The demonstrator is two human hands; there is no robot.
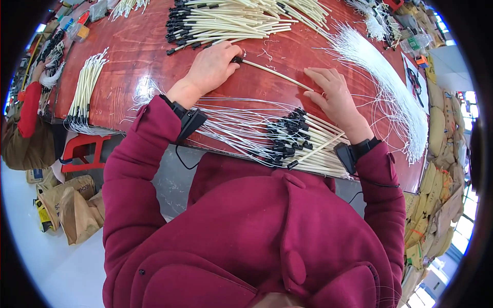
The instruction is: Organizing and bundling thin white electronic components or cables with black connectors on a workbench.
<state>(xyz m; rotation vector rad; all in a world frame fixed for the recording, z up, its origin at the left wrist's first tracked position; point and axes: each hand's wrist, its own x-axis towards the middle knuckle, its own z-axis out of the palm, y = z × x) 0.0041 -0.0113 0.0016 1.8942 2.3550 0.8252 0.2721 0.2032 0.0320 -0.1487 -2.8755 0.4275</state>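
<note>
My left hand (213, 66) pinches the black-capped end of a thin cream sleeved wire (272, 73) lying flat on the red-brown table (138, 56). My right hand (336, 95) rests on the table at the wire's other end, fingers spread and touching its tip. Between my wrists, at the table's near edge, lies a pile of cream sleeves with black connectors and thin white wires (292, 141). Both wrists wear black bands with small devices.
A big heap of cream black-capped sleeves (231, 20) lies at the far side. A fan of thin white wires (390, 87) spreads to the right. Another bundle (84, 90) lies left. A person in red and brown sits at far left (28, 123). Sacks stand on the floor (72, 205).
</note>
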